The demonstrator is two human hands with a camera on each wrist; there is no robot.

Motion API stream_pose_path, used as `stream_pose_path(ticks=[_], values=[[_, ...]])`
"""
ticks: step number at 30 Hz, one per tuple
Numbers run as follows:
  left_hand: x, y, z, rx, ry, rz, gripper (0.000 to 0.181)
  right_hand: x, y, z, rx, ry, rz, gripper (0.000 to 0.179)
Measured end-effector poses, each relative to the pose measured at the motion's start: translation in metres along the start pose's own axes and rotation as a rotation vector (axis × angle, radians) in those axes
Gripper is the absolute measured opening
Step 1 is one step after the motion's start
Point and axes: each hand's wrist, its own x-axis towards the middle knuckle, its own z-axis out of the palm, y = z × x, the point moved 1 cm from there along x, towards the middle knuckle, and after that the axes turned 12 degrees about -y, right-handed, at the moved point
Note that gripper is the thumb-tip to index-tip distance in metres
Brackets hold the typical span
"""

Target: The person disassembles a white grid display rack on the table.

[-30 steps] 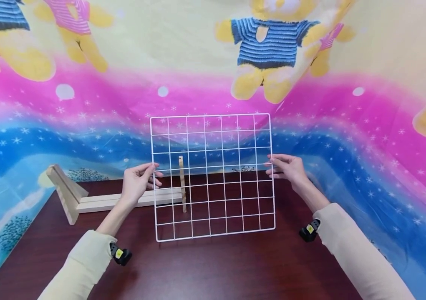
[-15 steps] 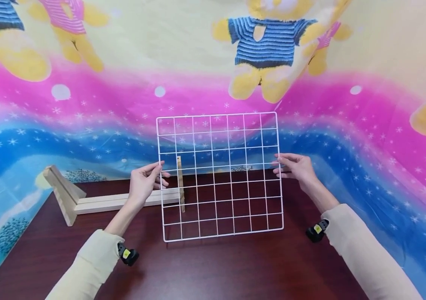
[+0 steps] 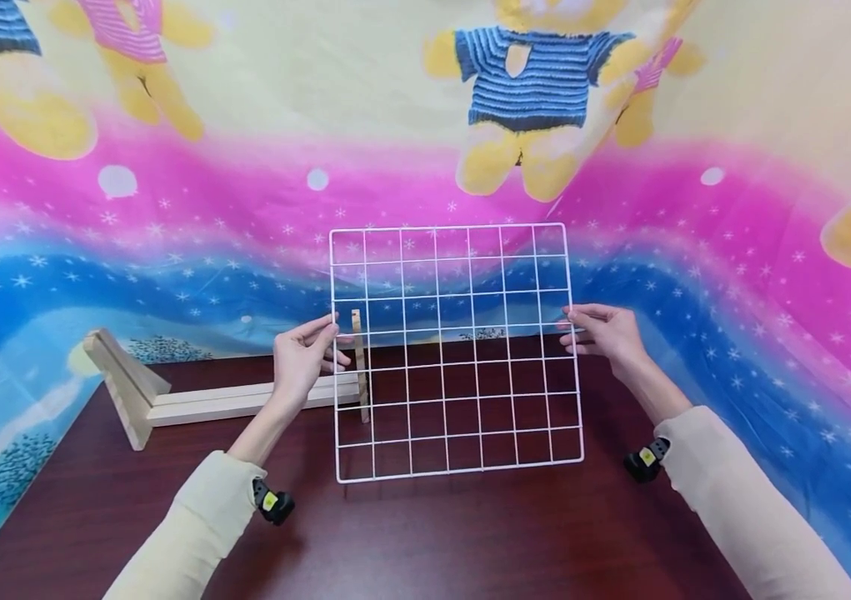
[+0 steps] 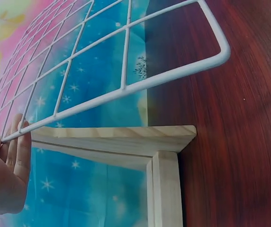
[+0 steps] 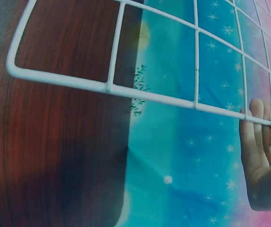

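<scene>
A white wire grid panel (image 3: 457, 364) is held up nearly upright over the dark table, tilted a little. My left hand (image 3: 301, 357) pinches its left edge between thumb and fingers, about halfway up. On the opposite edge my right hand (image 3: 608, 337) pinches the frame at a similar height. In the left wrist view the panel's rim (image 4: 140, 85) runs from the fingers to a rounded corner. The right wrist view shows the other rim (image 5: 149, 97) the same way. Behind the panel's left part, a wooden stand (image 3: 230, 403) shows through the wires.
The stand has an upright end board (image 3: 121, 392) at the left and another upright (image 3: 361, 367) at its right end, joined by a low grooved beam. A reddish-brown table (image 3: 463, 542) lies beneath. A printed cloth (image 3: 260, 200) with bears hangs behind and along the sides.
Both hands have carried the grid panel to the right, so its left edge now sits close to the stand's right upright. The grip on both edges is unchanged, and the stand has stayed put.
</scene>
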Motion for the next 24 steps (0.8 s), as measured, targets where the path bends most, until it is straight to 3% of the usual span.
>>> stream_pose_path(ticks=[6,10,16,21,24], values=[[0.000,0.000,0.003,0.062,-0.063,0.000,0.037,-0.003,0.000,-0.004,-0.044,0.040,-0.031,0.008],[-0.002,0.000,0.008,0.060,-0.120,-0.019,0.041,-0.005,0.001,-0.008,-0.065,0.047,-0.024,0.017],[-0.004,0.002,0.015,0.023,-0.100,-0.026,0.042,-0.010,0.001,-0.011,-0.113,0.032,-0.049,0.033],[-0.003,-0.001,0.021,-0.011,-0.088,-0.016,0.041,-0.016,-0.002,-0.014,-0.124,-0.044,-0.068,0.048],[-0.002,-0.004,0.027,-0.025,-0.084,-0.021,0.040,-0.020,-0.002,-0.020,-0.185,-0.080,-0.056,0.048]])
